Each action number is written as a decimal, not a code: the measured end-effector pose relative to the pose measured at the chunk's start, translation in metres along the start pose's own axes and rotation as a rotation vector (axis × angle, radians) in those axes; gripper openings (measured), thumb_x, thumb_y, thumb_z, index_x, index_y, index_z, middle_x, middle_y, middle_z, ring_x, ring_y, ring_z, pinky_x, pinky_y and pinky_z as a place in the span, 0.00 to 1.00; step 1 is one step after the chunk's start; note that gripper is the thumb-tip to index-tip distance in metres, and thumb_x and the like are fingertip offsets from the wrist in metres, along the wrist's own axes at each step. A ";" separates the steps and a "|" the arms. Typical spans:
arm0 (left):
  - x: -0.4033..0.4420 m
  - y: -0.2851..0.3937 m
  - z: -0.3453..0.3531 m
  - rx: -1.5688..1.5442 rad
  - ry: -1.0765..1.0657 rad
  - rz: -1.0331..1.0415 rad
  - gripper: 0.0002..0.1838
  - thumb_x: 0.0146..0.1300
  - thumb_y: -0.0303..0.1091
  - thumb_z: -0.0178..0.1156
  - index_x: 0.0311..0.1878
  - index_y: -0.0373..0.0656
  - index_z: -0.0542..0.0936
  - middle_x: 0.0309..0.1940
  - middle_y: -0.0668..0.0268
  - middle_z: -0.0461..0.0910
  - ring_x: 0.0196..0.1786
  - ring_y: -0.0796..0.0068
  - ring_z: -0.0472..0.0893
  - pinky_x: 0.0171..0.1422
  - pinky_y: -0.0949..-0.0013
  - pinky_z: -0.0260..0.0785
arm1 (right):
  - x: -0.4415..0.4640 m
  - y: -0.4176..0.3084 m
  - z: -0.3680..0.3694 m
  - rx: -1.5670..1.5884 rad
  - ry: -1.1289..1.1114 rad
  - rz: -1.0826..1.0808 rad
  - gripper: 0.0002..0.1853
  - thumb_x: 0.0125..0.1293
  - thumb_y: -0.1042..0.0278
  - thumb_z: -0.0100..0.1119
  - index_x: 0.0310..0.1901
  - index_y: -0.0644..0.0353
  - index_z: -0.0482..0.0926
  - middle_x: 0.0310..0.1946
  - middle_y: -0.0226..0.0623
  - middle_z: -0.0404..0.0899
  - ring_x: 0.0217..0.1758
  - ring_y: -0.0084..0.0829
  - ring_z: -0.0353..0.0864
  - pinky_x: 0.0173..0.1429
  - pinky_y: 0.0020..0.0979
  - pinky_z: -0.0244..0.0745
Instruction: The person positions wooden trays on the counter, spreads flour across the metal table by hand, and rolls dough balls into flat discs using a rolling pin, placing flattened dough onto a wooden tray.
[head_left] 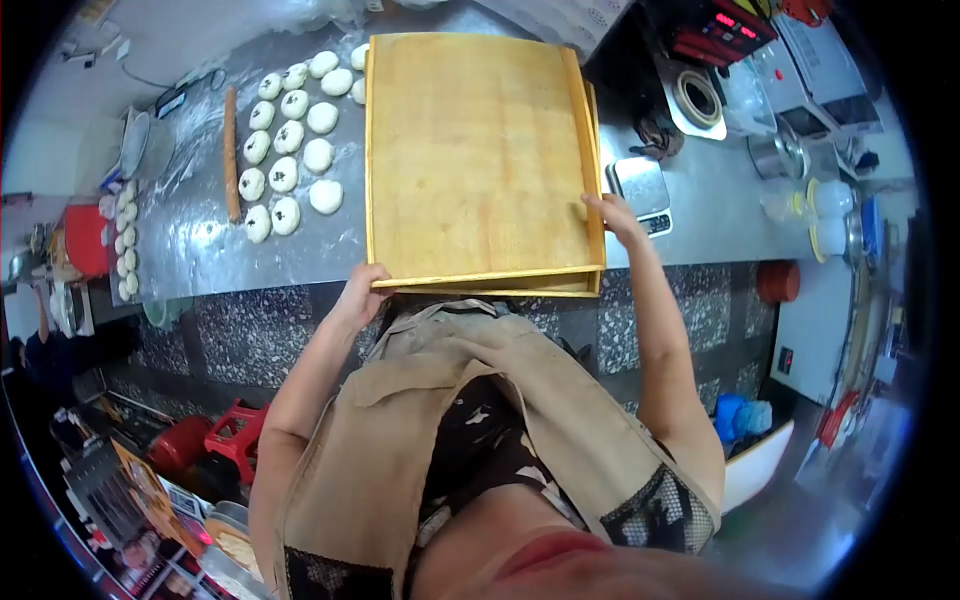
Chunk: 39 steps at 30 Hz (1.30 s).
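Observation:
A large wooden tray (480,160) with low rims lies in front of me, stacked slightly askew on a second wooden tray (545,290) whose edge shows at the right and front. My left hand (363,288) grips the upper tray's near left corner, fingers wrapped over the rim. At the right side, my right hand (617,216) is closed on the tray's rim, its thumb over the top. Left of the trays, several round white dough buns (319,155) sit in rows on the metal table, some with dark specks on top.
A rolling pin (231,155) lies left of the buns on the floured metal table (190,235). To the right are a digital scale (642,187), a roll of tape (698,98) and a metal pot (778,155). A red stool (237,437) stands behind at left.

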<state>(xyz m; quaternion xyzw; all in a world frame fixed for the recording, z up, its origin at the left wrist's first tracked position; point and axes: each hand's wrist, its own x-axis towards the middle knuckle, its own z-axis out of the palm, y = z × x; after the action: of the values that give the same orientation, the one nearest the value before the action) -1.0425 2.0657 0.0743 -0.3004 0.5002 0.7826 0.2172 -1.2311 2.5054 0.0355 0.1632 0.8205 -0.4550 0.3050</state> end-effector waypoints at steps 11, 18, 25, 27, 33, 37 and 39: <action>-0.034 0.009 0.009 -0.085 -0.140 0.153 0.21 0.55 0.29 0.52 0.52 0.28 0.70 0.43 0.56 0.77 0.44 0.64 0.80 0.57 0.57 0.76 | 0.007 0.005 0.000 0.088 0.016 0.024 0.38 0.55 0.43 0.65 0.54 0.73 0.74 0.40 0.42 0.81 0.36 0.33 0.80 0.42 0.31 0.75; -0.014 -0.025 -0.047 0.140 -0.134 0.084 0.24 0.53 0.31 0.56 0.55 0.34 0.72 0.40 0.64 0.78 0.41 0.73 0.78 0.45 0.70 0.72 | 0.038 0.057 0.042 -0.100 0.198 -0.144 0.28 0.56 0.54 0.60 0.45 0.77 0.78 0.39 0.50 0.83 0.42 0.41 0.82 0.45 0.36 0.75; 0.027 -0.009 -0.031 0.315 0.189 0.458 0.32 0.54 0.31 0.56 0.65 0.32 0.68 0.54 0.56 0.79 0.56 0.66 0.78 0.58 0.66 0.69 | 0.003 0.038 0.063 -0.185 0.446 -0.263 0.25 0.61 0.51 0.57 0.46 0.69 0.81 0.39 0.56 0.83 0.46 0.49 0.83 0.49 0.40 0.75; 0.047 0.003 -0.020 0.466 0.309 0.554 0.30 0.56 0.30 0.55 0.65 0.34 0.69 0.53 0.53 0.80 0.56 0.62 0.79 0.58 0.63 0.70 | 0.000 0.036 0.066 -0.241 0.559 -0.356 0.25 0.63 0.49 0.57 0.46 0.67 0.81 0.38 0.55 0.83 0.46 0.48 0.83 0.50 0.41 0.75; 0.034 -0.009 -0.011 0.793 0.553 0.709 0.26 0.60 0.30 0.54 0.64 0.44 0.73 0.47 0.48 0.82 0.52 0.49 0.81 0.55 0.57 0.73 | -0.027 0.018 0.060 -0.161 0.503 -0.257 0.21 0.65 0.54 0.56 0.48 0.65 0.81 0.40 0.56 0.83 0.49 0.52 0.82 0.54 0.41 0.74; 0.025 -0.005 -0.003 0.775 0.574 0.667 0.26 0.61 0.30 0.53 0.65 0.45 0.72 0.47 0.48 0.82 0.51 0.50 0.82 0.54 0.57 0.73 | 0.003 0.037 0.064 -0.242 0.550 -0.339 0.25 0.65 0.51 0.55 0.48 0.68 0.80 0.42 0.61 0.81 0.51 0.57 0.79 0.56 0.45 0.72; 0.025 0.001 0.002 0.804 0.605 0.614 0.26 0.61 0.30 0.53 0.65 0.45 0.72 0.47 0.48 0.82 0.51 0.51 0.82 0.54 0.57 0.73 | 0.009 0.034 0.062 -0.239 0.546 -0.316 0.23 0.65 0.52 0.55 0.48 0.67 0.80 0.41 0.59 0.82 0.49 0.56 0.80 0.54 0.44 0.72</action>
<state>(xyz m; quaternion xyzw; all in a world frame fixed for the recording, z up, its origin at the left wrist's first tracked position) -1.0623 2.0679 0.0582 -0.2458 0.8613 0.4383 -0.0746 -1.1976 2.4708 -0.0175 0.1128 0.9347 -0.3367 0.0168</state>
